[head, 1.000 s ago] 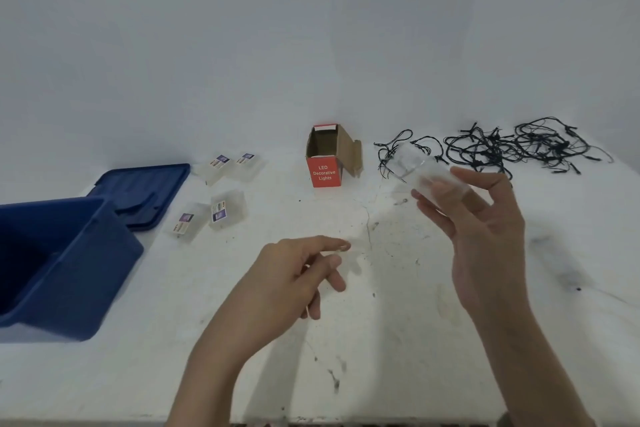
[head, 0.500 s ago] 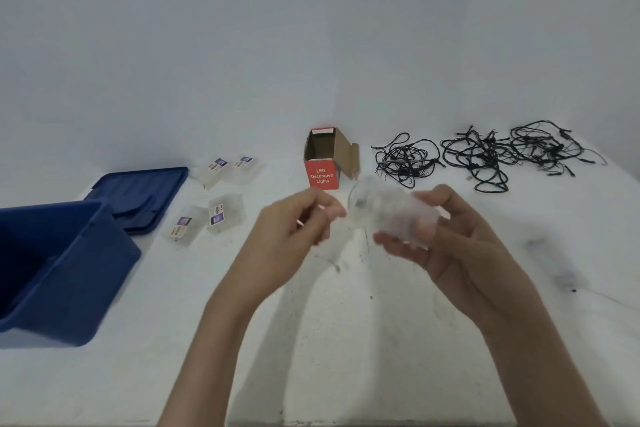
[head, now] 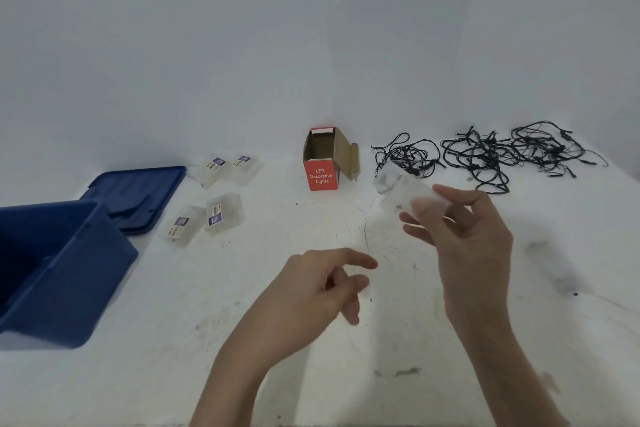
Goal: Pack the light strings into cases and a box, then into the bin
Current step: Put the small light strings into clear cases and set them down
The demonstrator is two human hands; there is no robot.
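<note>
While my right hand [head: 467, 246] pinched the clear case [head: 401, 194] | left hand [head: 311, 291]: hold unclear | case needed steadying, opening up.

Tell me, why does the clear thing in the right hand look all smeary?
Head view: the clear case and the right hand pinching it are smeared, likely motion blur; the left hand is soft too; the red box and black light strings look sharp.

Cardboard box [head: 323, 163]; clear plastic case [head: 405, 192]
</note>
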